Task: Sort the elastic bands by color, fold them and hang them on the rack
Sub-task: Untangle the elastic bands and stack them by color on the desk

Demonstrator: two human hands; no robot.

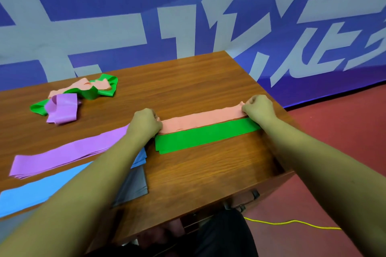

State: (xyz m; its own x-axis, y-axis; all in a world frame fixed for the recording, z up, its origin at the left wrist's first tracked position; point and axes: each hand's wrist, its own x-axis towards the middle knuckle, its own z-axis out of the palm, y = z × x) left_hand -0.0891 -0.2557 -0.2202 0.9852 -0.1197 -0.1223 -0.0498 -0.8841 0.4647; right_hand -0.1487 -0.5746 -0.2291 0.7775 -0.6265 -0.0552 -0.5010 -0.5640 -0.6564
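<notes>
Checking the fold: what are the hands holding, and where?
The pink band: left hand pinches its left end, right hand its right end.

pink band (200, 120): was plain salmon pink, at 1 o'clock
green band (204, 134): was plain bright green
purple band (69, 152): was lilac, at 9 o'clock
blue band (35, 190): was sky blue, at 8 o'clock
grey band (133, 183): was dark grey
heap (77, 96): mixed pink, green and lilac, at 10 o'clock
table (198, 173): was reddish-brown wood grain
backdrop (104, 6): was deep blue with large pale grey characters
floor (334, 131): was dull red
cable (292, 223): was yellow, at 5 o'clock
</notes>
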